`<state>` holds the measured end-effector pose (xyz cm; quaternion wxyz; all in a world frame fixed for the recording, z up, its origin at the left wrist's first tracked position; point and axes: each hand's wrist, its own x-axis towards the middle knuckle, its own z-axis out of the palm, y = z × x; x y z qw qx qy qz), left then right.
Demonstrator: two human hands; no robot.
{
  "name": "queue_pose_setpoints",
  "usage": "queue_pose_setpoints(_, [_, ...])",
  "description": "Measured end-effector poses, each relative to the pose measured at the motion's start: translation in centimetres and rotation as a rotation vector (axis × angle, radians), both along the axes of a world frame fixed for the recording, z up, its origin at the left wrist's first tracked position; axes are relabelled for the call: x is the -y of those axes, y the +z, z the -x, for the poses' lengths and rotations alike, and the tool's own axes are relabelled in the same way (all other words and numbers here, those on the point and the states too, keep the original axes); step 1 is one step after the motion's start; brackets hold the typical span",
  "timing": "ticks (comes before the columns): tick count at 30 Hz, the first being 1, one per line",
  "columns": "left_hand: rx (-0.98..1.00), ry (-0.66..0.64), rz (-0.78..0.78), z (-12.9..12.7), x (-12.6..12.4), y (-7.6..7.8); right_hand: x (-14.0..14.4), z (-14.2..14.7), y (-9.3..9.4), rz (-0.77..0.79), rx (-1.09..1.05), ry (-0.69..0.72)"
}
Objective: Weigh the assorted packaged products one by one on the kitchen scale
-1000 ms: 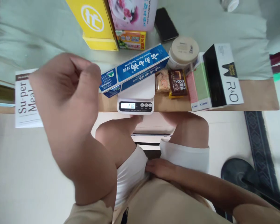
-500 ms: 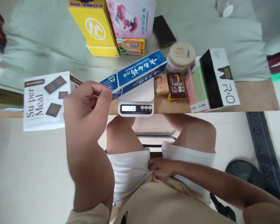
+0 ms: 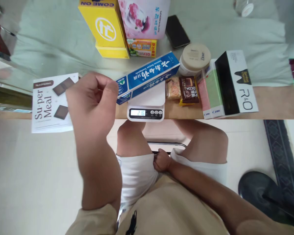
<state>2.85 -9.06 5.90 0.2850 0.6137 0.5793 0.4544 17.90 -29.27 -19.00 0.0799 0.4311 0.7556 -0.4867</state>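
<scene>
My left hand (image 3: 91, 102) is raised at the left, thumb and forefinger pinched together. The fingertips overlap the left end of a blue toothpaste box (image 3: 147, 76); whether anything sits in the pinch is hidden. The box lies slanted across a small white kitchen scale (image 3: 147, 112), whose display reads 216. Behind my left wrist stands a white "Su-per Meal" box (image 3: 45, 104), partly covered. Low in the middle, my right hand (image 3: 162, 160) is closed in a fist over my lap, against the white shorts (image 3: 139, 169). What its fingers may hold is hidden.
Right of the scale are wrapped snacks (image 3: 189, 89), a Dove jar (image 3: 195, 60), pink and green packs (image 3: 212, 94) and a black-and-white R&O box (image 3: 235, 83). Behind stand a yellow box (image 3: 106, 29), a pink package (image 3: 144, 19), an orange carton (image 3: 142, 48) and a phone (image 3: 177, 31).
My left hand has risen slightly against the toothpaste box, which stays on the scale with the same reading. My right hand has lifted from the shirt hem towards my knees. The view has shifted.
</scene>
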Motion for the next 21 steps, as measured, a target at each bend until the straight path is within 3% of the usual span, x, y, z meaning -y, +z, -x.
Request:
queue_pose_setpoints(3, [0.090, 0.061, -0.111, -0.8, -1.3, -1.3, -0.3, -1.4, 3.3, -0.156, -0.025, -0.117])
queue_pose_setpoints(6, [0.054, 0.155, -0.143, -1.2, -3.6, -1.6, -3.2, -4.1, 8.7, -0.334, -0.080, -0.309])
queue_pose_setpoints(9, [-0.108, 0.140, 0.045, -1.0, -5.7, -0.7, -8.7, -5.4, 14.7, -0.503, -0.204, -0.494])
queue_pose_setpoints(11, [-0.215, 0.077, 0.196, -0.5, -6.5, -0.4, -13.0, -4.9, 17.8, -0.682, -0.364, -0.832])
queue_pose_setpoints(12, [-0.239, 0.045, 0.250, -0.2, -6.6, -0.4, -15.0, -4.3, 18.7, -0.749, -0.378, -0.917])
queue_pose_setpoints(16, [-0.213, -0.019, 0.370, 1.3, -6.3, -1.9, -19.7, -1.8, 19.3, -0.862, -0.241, -0.953])
queue_pose_setpoints(21, [-0.316, -0.105, 0.435, 2.5, -6.3, -3.1, -19.5, -1.1, 18.0, -0.785, -0.169, -0.892])
